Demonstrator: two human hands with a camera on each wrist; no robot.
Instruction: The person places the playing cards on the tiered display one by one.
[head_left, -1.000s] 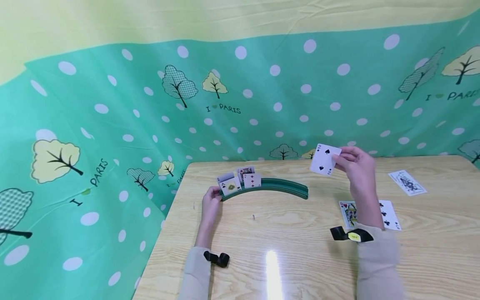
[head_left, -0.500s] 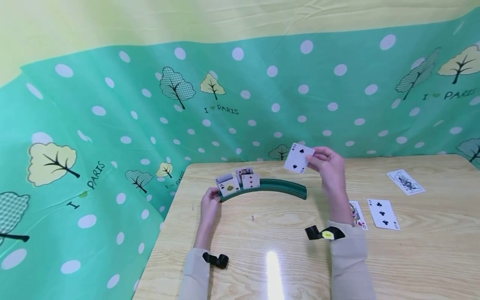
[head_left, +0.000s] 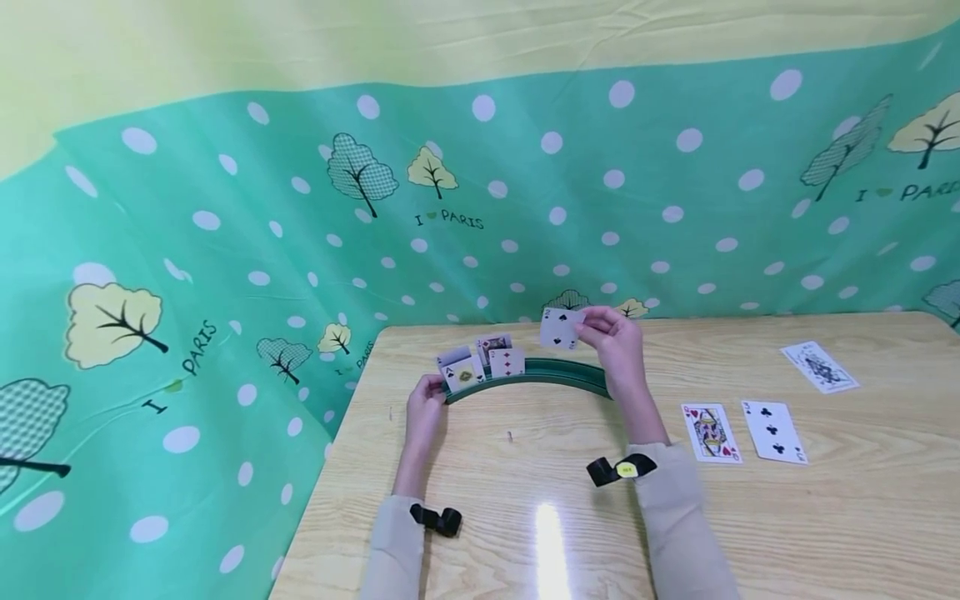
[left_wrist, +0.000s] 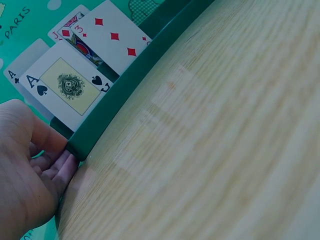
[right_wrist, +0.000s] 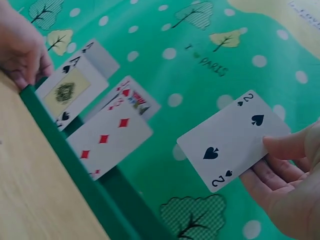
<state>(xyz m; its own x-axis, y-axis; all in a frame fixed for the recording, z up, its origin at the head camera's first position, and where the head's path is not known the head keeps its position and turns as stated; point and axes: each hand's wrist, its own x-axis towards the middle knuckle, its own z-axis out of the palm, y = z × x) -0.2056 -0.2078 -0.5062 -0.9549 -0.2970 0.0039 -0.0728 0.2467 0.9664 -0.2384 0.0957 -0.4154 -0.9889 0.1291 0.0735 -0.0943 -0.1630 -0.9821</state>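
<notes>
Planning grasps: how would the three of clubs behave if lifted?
The three of clubs might slide, lying flat on the glossy table. It's probably light, fairly stiff: the similar two of spades looks unbent, edge-pinched by the right hand.

The two of spades (right_wrist: 232, 141) tilts — apparently above the green rack (head_left: 557, 368).

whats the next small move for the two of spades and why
Probably lower the two of spades into the green holder, right of the three of diamonds: the right hand pinches the card near there, and that stretch looks bare.
</notes>
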